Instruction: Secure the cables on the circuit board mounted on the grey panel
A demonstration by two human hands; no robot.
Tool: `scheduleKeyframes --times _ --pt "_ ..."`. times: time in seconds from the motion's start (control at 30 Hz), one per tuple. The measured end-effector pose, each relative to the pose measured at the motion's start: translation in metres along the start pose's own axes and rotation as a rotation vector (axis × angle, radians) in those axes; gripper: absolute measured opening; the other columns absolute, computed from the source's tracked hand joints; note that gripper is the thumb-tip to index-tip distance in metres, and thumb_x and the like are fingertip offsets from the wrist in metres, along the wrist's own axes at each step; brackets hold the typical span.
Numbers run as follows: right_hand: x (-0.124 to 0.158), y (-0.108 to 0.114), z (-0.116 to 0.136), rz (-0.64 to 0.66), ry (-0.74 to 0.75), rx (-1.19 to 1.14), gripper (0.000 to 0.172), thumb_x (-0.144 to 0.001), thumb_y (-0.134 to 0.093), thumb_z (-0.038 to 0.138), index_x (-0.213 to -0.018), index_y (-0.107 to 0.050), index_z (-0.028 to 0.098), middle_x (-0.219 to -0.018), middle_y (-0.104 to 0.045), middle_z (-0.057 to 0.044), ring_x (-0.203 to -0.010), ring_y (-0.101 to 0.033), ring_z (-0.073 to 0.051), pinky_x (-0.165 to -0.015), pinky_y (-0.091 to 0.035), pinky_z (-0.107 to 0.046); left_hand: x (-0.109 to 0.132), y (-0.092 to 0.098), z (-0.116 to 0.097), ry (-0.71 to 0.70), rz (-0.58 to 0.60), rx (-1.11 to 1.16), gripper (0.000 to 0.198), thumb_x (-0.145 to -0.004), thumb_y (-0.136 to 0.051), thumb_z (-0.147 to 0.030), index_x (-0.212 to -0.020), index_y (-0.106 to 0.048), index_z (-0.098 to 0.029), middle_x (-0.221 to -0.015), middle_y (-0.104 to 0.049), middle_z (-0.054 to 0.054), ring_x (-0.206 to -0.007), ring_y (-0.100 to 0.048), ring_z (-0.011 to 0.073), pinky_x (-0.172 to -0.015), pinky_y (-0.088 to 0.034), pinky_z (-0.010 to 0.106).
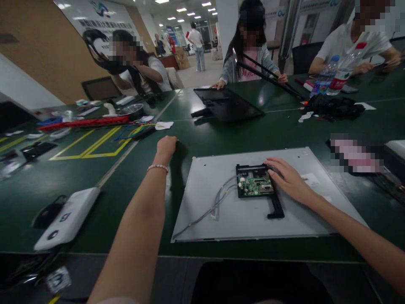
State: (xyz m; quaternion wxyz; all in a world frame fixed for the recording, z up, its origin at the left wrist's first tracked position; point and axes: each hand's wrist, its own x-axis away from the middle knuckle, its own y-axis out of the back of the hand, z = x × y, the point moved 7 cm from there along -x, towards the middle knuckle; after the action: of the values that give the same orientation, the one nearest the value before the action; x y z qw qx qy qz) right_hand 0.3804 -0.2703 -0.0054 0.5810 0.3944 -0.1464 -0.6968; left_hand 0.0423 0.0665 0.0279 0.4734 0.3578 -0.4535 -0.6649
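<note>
A flat grey metal-backed panel (202, 198) lies on the table in front of me. On it sits a black plastic bracket (276, 207) framing a green circuit board (255, 185). Thin grey cables (218, 198) run from the board's left side across the panel. My right hand (286, 179) rests over the panel, its fingers and thumb around the bracket's upper right corner. Beyond the panel's far left corner, my left hand (166, 145) is closed in a fist on the table; whatever it may hold is hidden.
A white box-like device (68, 219) lies at left. Across the green table (180, 131), a person touches a black monitor cover (230, 103) and holds a black frame (265, 76). Bottles (343, 76) and a black bag (335, 105) are at right; a red bar (88, 122) is far left.
</note>
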Motion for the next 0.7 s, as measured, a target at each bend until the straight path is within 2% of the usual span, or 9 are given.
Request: scheduleKeyframes --times 0.13,0.3,0.43,0.6,0.7 --pt "0.000 0.000 0.001 0.010 -0.003 0.008 0.034 -0.097 -0.039 0.040 -0.125 -0.055 0.028 -0.134 -0.052 -0.009 -0.127 -0.049 -0.026 -0.109 -0.038 -0.051 0.009 0.002 0.002 0.048 -0.023 0.006 0.035 -0.090 -0.038 -0.014 -0.109 -0.066 -0.007 -0.106 -0.067 0.023 -0.096 -0.064 0.0289 -0.077 -0.045 0.033" --pt "0.002 -0.003 0.001 0.035 0.004 0.015 0.033 -0.097 -0.040 0.040 -0.123 -0.056 0.028 -0.134 -0.052 -0.008 -0.127 -0.048 -0.027 -0.109 -0.038 -0.052 0.034 0.007 0.024 0.111 -0.036 0.053 0.037 -0.092 -0.036 -0.023 -0.107 -0.067 -0.009 -0.104 -0.068 0.021 -0.093 -0.064 0.0289 -0.075 -0.045 0.033" --pt "0.003 -0.003 0.001 0.042 0.016 0.010 0.033 -0.097 -0.039 0.041 -0.123 -0.056 0.029 -0.134 -0.052 -0.008 -0.126 -0.049 -0.028 -0.108 -0.038 -0.053 0.058 0.013 0.033 0.063 -0.059 0.066 0.038 -0.094 -0.034 -0.028 -0.107 -0.066 -0.013 -0.104 -0.069 0.018 -0.095 -0.064 0.0295 -0.077 -0.045 0.033" --pt "0.004 -0.003 0.001 0.061 0.018 0.013 0.033 -0.097 -0.039 0.041 -0.122 -0.057 0.028 -0.134 -0.052 -0.008 -0.127 -0.049 -0.026 -0.109 -0.038 -0.051 0.088 0.023 0.017 -0.025 -0.118 0.092 0.038 -0.095 -0.035 -0.032 -0.110 -0.066 -0.017 -0.108 -0.069 0.014 -0.097 -0.065 0.0286 -0.078 -0.045 0.033" --pt "0.004 -0.004 -0.001 0.061 0.024 0.015 0.033 -0.096 -0.040 0.041 -0.121 -0.058 0.029 -0.133 -0.053 -0.008 -0.126 -0.050 -0.027 -0.108 -0.039 -0.052 0.099 0.039 -0.002 -0.033 -0.159 0.140 0.037 -0.096 -0.036 -0.031 -0.113 -0.066 -0.019 -0.111 -0.069 0.011 -0.100 -0.064 0.0276 -0.080 -0.045 0.033"
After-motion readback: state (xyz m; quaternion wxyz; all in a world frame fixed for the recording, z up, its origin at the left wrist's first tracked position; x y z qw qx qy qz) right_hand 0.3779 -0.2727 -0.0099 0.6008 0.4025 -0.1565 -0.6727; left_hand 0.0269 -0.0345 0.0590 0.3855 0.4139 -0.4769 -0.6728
